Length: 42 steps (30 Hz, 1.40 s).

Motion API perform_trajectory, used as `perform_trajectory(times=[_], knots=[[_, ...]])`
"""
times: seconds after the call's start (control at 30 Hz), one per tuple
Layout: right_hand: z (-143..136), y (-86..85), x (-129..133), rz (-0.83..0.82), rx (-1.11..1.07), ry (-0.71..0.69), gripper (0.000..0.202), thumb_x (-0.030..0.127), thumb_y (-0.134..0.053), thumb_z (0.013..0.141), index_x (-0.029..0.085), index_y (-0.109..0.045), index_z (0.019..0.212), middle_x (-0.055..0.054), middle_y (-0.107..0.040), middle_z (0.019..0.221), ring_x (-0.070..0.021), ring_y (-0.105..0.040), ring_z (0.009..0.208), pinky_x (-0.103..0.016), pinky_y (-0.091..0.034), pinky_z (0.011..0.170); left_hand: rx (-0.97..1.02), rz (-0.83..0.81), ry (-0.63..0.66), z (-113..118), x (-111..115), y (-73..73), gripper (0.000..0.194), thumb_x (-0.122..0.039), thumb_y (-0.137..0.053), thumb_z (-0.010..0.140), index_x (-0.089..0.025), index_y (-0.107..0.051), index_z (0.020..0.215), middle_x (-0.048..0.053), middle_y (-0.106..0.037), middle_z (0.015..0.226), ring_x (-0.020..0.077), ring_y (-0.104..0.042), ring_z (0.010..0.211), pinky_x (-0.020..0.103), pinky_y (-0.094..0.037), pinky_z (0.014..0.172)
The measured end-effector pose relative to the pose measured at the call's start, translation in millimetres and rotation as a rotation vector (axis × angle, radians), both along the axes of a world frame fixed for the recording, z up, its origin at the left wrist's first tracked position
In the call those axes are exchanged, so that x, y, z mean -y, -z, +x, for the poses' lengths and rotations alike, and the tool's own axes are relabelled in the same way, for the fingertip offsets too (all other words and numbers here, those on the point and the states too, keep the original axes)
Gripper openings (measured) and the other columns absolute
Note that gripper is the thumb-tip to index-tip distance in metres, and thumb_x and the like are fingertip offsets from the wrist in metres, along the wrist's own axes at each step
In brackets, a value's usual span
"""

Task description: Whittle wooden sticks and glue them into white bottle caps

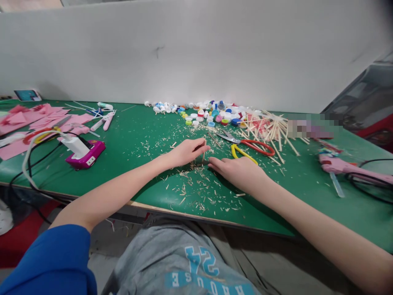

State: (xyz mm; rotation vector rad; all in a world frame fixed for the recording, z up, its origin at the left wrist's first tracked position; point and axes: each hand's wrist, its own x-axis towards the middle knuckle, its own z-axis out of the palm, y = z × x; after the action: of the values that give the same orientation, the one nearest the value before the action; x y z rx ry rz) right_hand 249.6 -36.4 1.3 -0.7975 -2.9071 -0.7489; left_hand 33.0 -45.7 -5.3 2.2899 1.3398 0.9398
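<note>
Over the green table (130,137), my left hand (188,151) pinches a thin stick (204,155) upright, seemingly for steadiness; I can't tell whether the right hand (238,171) grips anything.

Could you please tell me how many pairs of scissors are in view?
2: the red-and-yellow-handled scissors just beyond the right hand, and the orange-and-yellow-handled scissors among the pink sheets at far left. Others may be hidden there.

On the desk (132,133), at nine o'clock there is a purple socket block (96,152) with a white plug (75,146); at ten, a phone (27,95); at three, a pink tool (340,166).
</note>
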Motion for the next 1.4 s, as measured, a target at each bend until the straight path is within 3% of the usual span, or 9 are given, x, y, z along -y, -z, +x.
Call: perform_trajectory(times=[0.87, 1.4], knots=[[1.8, -4.8, -2.0, 0.101, -0.055, -0.014, 0.043, 0.039, -0.023, 0.103, 0.021, -0.061, 0.108, 0.000, -0.058, 0.061, -0.0104, -0.040, 0.044, -0.029, -0.011, 0.045, -0.024, -0.014, -0.037, 1.1, 0.1, 0.7, 0.031, -0.043, -0.040, 0.097, -0.019, -0.044, 0.076, -0.004, -0.045, 0.062, 0.0094, -0.041, 0.057, 0.024, -0.033, 0.058], [-5.0, -4.2, -2.8, -0.036, 0.007, -0.010, 0.049, 0.038, -0.015, 0.103, 0.016, -0.057, 0.115, -0.003, -0.060, 0.063, -0.0101, -0.039, 0.042, -0.030, -0.013, 0.048, -0.022, -0.015, -0.034, -0.2, 0.1, 0.3, 0.030, -0.041, -0.041, 0.097, -0.019, -0.044, 0.076, -0.004, -0.046, 0.063, 0.0094, -0.041, 0.058, 0.024, -0.034, 0.060]])
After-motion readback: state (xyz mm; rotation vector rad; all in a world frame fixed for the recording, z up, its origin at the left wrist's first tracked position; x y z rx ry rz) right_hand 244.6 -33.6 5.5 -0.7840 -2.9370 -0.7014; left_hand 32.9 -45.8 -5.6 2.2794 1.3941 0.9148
